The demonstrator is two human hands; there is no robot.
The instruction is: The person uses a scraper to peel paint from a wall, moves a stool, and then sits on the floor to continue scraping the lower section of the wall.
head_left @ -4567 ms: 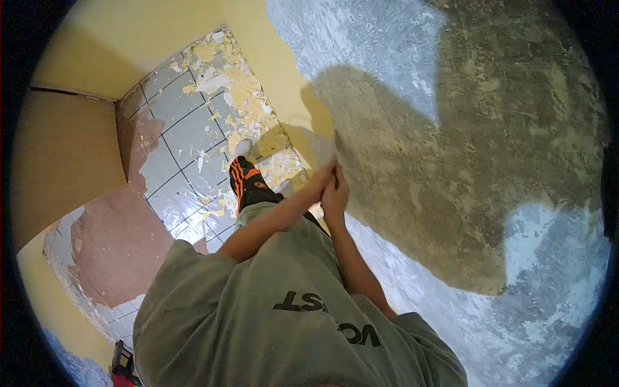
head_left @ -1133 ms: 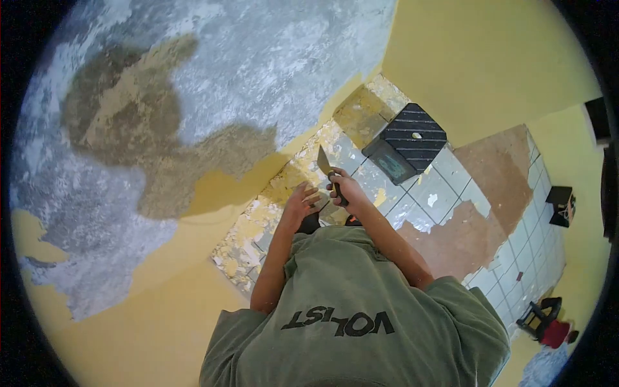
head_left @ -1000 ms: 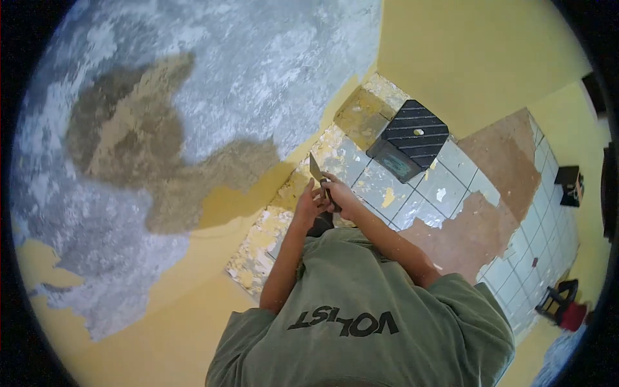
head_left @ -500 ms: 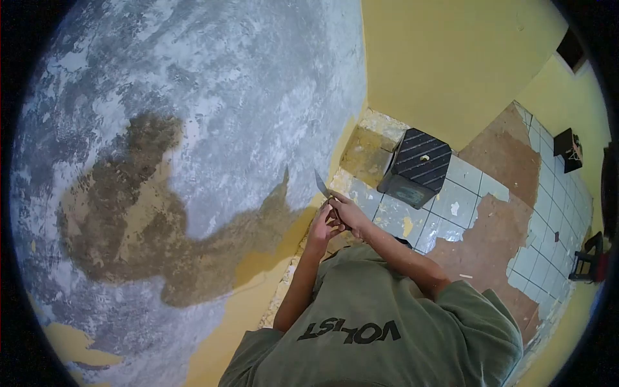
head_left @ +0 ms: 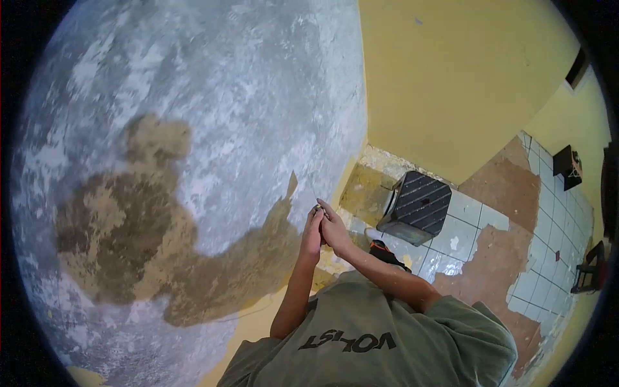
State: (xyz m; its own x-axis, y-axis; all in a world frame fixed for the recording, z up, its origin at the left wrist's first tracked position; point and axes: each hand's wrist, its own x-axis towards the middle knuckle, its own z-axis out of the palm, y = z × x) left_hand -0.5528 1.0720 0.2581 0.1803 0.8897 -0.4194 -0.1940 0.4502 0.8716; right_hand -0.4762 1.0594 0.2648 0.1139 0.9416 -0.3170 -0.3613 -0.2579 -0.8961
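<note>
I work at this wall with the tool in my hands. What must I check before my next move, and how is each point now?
1. Left hand and right hand together at the tool: ok.
2. Blade pointing away from the body: ok.
3. Fingers off the blade's edge: cannot tell, it shows only as a thin line.
4. Wall evenly lit: not ok, a large shadow falls on it.
5. Floor free of loose bits: not ok, a flake lies there.
6. Black stool apart from both hands: ok.

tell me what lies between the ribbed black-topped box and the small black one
In the head view: white floor tiles, a brown untiled patch, then more tiles.
</note>
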